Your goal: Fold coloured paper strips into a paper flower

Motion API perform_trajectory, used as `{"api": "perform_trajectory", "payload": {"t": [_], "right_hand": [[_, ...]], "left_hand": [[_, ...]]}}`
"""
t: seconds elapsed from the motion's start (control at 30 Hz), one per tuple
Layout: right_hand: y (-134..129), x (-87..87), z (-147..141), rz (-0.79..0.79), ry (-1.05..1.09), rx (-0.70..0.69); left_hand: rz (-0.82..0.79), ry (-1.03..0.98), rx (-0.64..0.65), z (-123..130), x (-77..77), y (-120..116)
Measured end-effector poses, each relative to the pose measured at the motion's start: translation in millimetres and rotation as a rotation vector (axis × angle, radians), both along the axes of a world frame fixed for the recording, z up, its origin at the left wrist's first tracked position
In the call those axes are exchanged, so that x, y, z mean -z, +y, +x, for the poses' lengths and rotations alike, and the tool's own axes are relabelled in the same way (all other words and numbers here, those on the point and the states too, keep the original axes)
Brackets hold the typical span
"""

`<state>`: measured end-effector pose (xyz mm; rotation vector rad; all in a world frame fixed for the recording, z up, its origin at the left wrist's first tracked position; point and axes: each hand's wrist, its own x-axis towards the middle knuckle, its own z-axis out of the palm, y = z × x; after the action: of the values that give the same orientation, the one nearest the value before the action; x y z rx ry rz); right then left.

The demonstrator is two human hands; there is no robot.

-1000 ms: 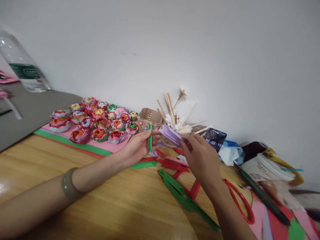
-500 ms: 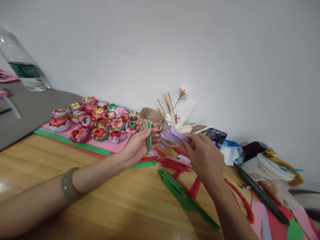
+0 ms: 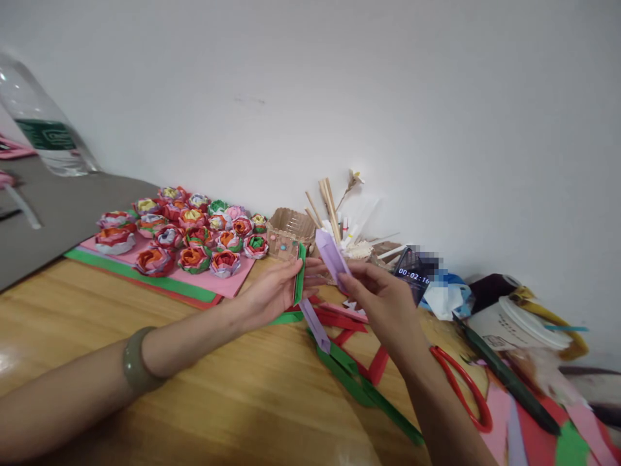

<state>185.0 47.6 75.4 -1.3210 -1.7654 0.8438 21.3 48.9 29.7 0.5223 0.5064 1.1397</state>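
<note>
My left hand (image 3: 279, 288) holds a folded green paper strip (image 3: 299, 275) upright under its thumb, with the fingers stretched out behind it. To its right, my right hand (image 3: 381, 294) pinches a folded purple paper strip (image 3: 330, 252), tilted up to the left and apart from the green one. A second purple strip (image 3: 315, 327) hangs or lies just below the hands; I cannot tell whether it touches the table. Beneath, folded green strips (image 3: 349, 372) and red strips (image 3: 378, 366) lie scattered on the wooden table (image 3: 233, 401).
Several multicoloured paper flowers (image 3: 194, 259) stand on pink paper (image 3: 230, 285) at the left. Behind the hands are a cardboard basket (image 3: 291, 233) and wooden sticks (image 3: 330, 207). On the right lie a phone (image 3: 411, 275), red-handled scissors (image 3: 466, 388) and a white tub (image 3: 519, 323).
My right hand has turned its purple strip more upright. A second purple strip now shows below the hands. My left hand has shifted slightly right with the green strip.
</note>
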Motion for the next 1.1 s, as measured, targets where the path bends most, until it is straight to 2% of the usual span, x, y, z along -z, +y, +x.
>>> {"api": "perform_trajectory", "payload": {"t": [0.03,0.1,0.2,0.33,0.53,0.73,0.97,1.1], "right_hand": [[-1,2.4,-4,-0.108,0.102,-0.031],[-4,8.5,-12,-0.223,0.248,-0.056],[-9,17.3,-22,-0.235,0.302,-0.08],[-16,23.8,-29,-0.031,0.155,-0.063],[-23,29.4,-30,0.318,-0.361,0.064],[-22,34.8,-29,0.678,-0.58,0.029],[-23,33.3,-28,0.75,-0.616,0.018],[-22,32.9,-29,0.667,-0.524,-0.052]], "left_hand": [[0.024,-0.019,-0.014,1,-0.1,-1],[0.067,-0.046,-0.025,3,-1.1,-3],[0.099,-0.057,-0.019,5,-5.2,-7],[0.066,-0.045,-0.03,8,-10.6,-11],[0.074,-0.079,0.035,9,-10.7,-15],[0.069,-0.056,0.023,9,-10.4,-19],[-0.002,-0.04,-0.025,8,-12.4,-17],[0.017,-0.022,-0.05,7,-12.5,-16]]}}
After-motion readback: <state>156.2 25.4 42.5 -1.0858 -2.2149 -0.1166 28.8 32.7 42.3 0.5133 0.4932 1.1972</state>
